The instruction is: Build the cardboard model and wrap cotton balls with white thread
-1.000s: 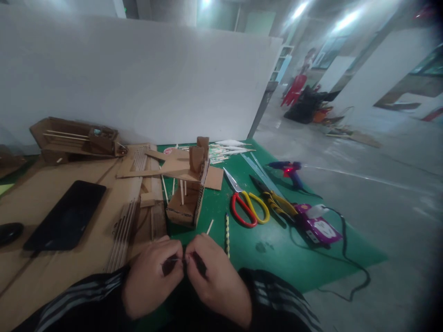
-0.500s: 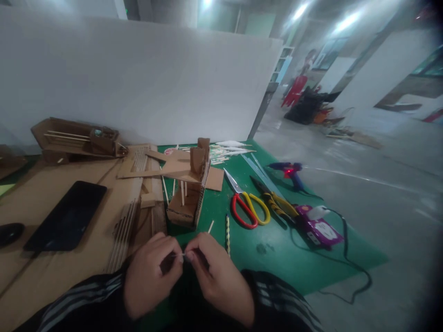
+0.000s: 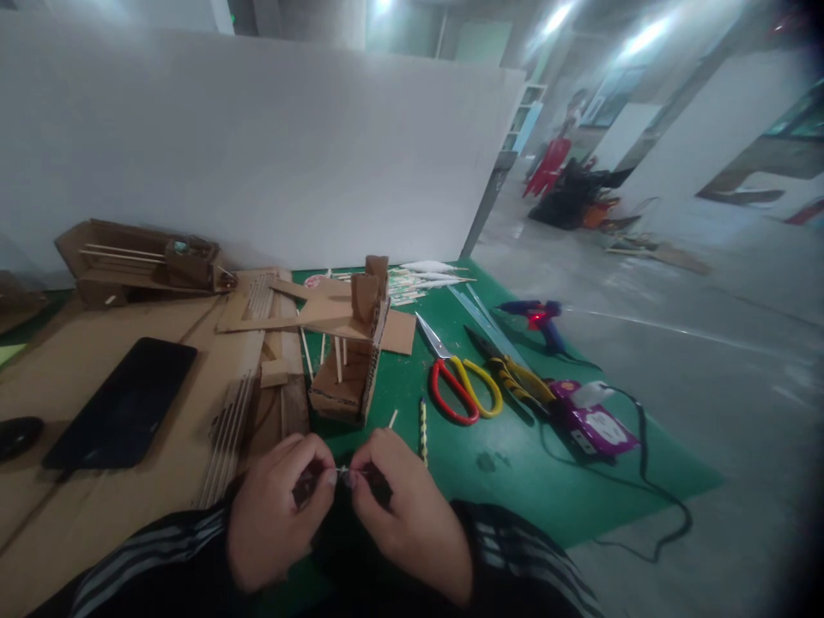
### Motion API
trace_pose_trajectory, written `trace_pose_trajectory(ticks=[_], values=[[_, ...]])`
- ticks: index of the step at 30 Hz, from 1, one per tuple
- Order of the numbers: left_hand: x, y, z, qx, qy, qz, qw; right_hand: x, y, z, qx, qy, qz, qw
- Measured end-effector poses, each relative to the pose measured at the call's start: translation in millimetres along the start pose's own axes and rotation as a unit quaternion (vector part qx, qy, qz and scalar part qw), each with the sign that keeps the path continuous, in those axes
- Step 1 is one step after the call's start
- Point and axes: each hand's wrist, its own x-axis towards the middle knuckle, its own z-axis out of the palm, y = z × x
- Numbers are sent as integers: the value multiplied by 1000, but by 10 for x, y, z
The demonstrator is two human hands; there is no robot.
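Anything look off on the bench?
Two things: a dark blotch on the green tabletop, nearer than the scissors, possibly a stain; and the glue gun, red light lit, lying right by the edge, a risky spot.

There are two hands (image 3: 280, 515), one phone (image 3: 122, 403), one pair of scissors (image 3: 454, 390) and one glue gun (image 3: 544, 319).

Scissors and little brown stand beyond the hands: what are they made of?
The scissors seem to have polished metal blades, going by their silvery shine; the smooth red and yellow handles could be plastic or coated metal. The brown stand looks like matt corrugated cardboard: its cut edges show ridges.
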Motion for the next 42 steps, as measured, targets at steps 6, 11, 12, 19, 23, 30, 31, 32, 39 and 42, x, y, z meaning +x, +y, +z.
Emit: trace_pose_trajectory(ticks=[6,11,12,19,23,30,31,32,39,42], values=[[12,-29,12,14,-11,30,999,3,7,-17,4,6,-14,1000],[-3,-16,5,10,-5,32,999,18,2,-15,8,7,-12,1000],[-5,-10,5,10,-2,30,1000,19,-2,-14,8,5,-9,1000],[-22,0,14,-34,22,15,999,20,-14,-6,3,3,6,1000],[-10,8,1,-30,20,40,999,18,2,-1,2,2,9,1000],[14,-2,-13,-10,11,43,999,-4,7,15,2,-6,21,1000],[13,0,-14,-12,11,41,999,-4,7,18,-1,-9,21,1000],[11,2,-15,-15,11,38,999,-5,9,21,-3,-12,21,1000],[-5,16,-20,-12,-2,24,1000,10,32,19,-2,-3,-6,1000],[-3,5,-13,-4,-2,25,1000,18,20,12,0,2,-17,1000]])
